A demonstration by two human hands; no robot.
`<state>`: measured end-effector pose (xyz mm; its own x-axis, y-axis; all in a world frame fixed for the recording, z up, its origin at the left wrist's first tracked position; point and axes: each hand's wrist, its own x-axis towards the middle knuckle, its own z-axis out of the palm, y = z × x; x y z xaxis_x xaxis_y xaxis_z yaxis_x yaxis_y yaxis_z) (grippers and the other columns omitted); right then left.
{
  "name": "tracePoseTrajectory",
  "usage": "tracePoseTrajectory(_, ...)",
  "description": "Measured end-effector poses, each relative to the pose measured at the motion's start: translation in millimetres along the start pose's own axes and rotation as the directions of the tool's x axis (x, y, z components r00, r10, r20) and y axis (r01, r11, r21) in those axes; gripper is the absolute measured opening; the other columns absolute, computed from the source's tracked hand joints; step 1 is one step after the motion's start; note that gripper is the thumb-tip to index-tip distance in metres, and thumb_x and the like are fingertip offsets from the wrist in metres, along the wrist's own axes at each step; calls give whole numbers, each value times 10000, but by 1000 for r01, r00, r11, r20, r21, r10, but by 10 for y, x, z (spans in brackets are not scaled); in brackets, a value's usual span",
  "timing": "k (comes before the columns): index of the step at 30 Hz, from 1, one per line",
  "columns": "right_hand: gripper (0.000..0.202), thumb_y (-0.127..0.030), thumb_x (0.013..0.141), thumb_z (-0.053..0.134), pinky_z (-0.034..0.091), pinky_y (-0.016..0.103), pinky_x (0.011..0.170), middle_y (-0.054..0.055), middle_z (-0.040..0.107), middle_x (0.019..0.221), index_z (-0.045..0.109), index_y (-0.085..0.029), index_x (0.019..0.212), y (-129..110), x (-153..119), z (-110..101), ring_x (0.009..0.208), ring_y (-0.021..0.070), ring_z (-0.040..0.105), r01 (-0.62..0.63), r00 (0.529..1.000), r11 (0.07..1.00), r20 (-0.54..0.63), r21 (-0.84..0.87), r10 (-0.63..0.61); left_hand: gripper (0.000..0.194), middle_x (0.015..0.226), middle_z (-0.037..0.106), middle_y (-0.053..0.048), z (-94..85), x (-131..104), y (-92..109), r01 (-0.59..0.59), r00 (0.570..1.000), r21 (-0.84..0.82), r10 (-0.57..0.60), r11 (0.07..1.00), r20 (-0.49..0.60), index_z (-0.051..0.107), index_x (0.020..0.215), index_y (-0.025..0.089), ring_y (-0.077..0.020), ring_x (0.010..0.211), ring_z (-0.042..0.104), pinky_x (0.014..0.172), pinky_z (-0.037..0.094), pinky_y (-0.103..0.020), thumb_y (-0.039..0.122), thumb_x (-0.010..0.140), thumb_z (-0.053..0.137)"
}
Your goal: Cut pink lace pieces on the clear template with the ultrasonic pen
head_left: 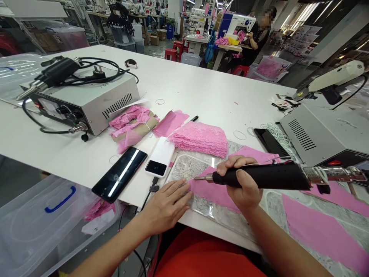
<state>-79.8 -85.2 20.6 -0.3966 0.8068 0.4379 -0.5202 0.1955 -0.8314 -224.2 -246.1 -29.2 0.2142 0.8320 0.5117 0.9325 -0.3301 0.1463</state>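
Observation:
My right hand (245,182) is wrapped round a black handheld tool (276,177) with a narrow metal tip, held nearly level. The tip points left and meets the upper edge of a pink fabric piece (213,192); whether it presses on it I cannot tell. Beneath the fabric lies a clear plastic plate (184,163) over a grey mottled surface. My left hand (170,206) lies flat, fingers stretched out, its fingertips on the left end of the fabric. Just behind the plate sits a stack of pink lace pieces (200,139).
A phone (119,174) and a white power bank (160,157) lie left of the plate. Grey control boxes stand at left (95,100) and right (319,127). A pink fabric bundle (134,125) lies behind the phone. Far back, a person (255,42) sits at a sewing machine (235,25).

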Motion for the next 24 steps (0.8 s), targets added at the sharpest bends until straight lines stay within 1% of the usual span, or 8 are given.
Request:
tracePoseTrajectory(3,87,-270,759,633,505,310,549,-26,564,783,573,-229,808,-14,31,1,567,112,580,8,1000,1000,-7,12,-8,297,1262,637,-132,-2,6,-5,-18,1000,-1,18,1000,-9,596,1217,121,-272,1251,547,1000,519,-417,192,943,507)
tracePoseTrajectory(6,95,-277,743,617,495,315,554,-23,559,783,570,-226,808,-80,130,-84,554,113,577,44,995,999,-89,2,-44,331,1292,617,-138,6,12,-20,-32,999,17,32,999,-21,576,1257,124,-276,1297,503,1006,510,-424,169,937,505)
tracePoseTrajectory(11,68,-238,692,604,475,306,536,-27,553,718,574,-210,747,-251,293,-447,514,113,565,151,950,984,-263,-95,-171,360,1372,557,-133,20,17,-82,-75,997,60,73,995,32,558,1300,133,-286,1331,459,1019,484,-435,186,952,482)
tracePoseTrajectory(13,63,-229,685,603,471,303,540,-28,550,709,578,-205,738,-283,298,-576,511,112,566,153,932,981,-312,-116,-182,364,1383,549,-126,20,17,-100,-92,995,66,89,994,49,555,1308,138,-284,1336,452,1022,474,-431,192,957,478)
tracePoseTrajectory(15,62,-229,691,598,473,305,547,-29,548,715,578,-204,743,-279,281,-645,516,113,570,144,922,981,-342,-128,-180,365,1389,544,-126,19,18,-107,-101,994,64,97,993,57,554,1309,136,-284,1343,442,1031,461,-430,190,956,478)
tracePoseTrajectory(17,72,-237,695,595,480,309,554,-30,549,728,574,-208,758,-253,258,-658,525,113,571,136,921,981,-348,-138,-177,370,1391,541,-128,19,21,-109,-99,994,61,95,993,60,552,1313,135,-286,1350,434,1042,449,-427,188,953,482)
tracePoseTrajectory(24,111,-275,699,605,487,312,559,-27,549,748,553,-210,773,-190,247,-577,530,114,579,99,941,982,-306,-162,-145,378,1397,534,-130,27,18,-108,-75,996,54,72,996,56,550,1320,144,-289,1350,436,1046,448,-421,199,950,496)
